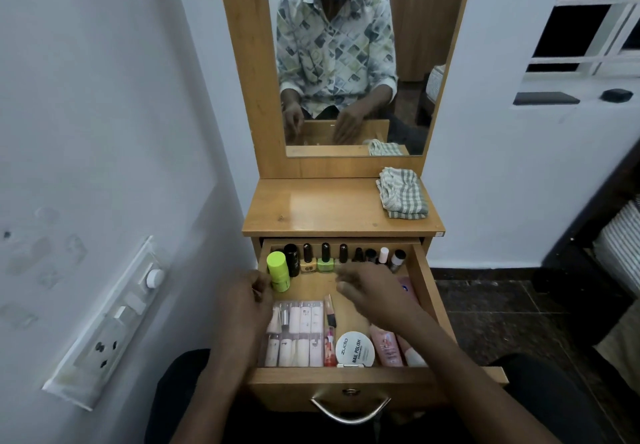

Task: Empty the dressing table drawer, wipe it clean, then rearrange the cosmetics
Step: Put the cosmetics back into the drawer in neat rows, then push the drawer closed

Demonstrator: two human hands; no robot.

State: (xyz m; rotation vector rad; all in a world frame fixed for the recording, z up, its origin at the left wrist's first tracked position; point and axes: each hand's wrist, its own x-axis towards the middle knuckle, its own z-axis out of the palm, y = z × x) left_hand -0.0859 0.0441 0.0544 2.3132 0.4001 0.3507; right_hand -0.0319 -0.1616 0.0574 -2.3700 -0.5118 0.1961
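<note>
Left hand (244, 296): over the left edge of the open drawer (424, 291), fingers curled in. There's a thin pale sliver at the fingertips, and I can't tell if I'm pinching something or nothing.

Right hand (369, 293): hovers over the drawer's middle-right, fingers loose and slightly bent, pointing left, holding nothing.

Key relation: the neon green stick container (278, 270) stands upright in the back-left corner, just beyond and to the right of my left fingertips. That makes the left hand clearly the nearer one. A black bottle (291, 259) stands just beside it.

The nail polish bottles (325, 258) are upright in a row running left to right along the back wall. My right fingertips sit just in front of the row's middle, so that hand is nearer for those.

Front half of the drawer:
- A clear pack of white tubes (298, 333) lies at front-left, long axes front to back.
- A slim tube (329, 312) lies beside the pack.
- A round nail polish tub (355, 348) sits at front-centre.
- Pink tubes (386, 346) at front-right are partly under my right forearm.

The checked cloth (401, 192) lies crumpled at the back-right corner of the surface (322, 204), well apart from both hands.

My guess: everything is lined up tidily and the cloth is set aside, so this is likely late rearranging, though a not-yet-emptied drawer would look the same.
</note>
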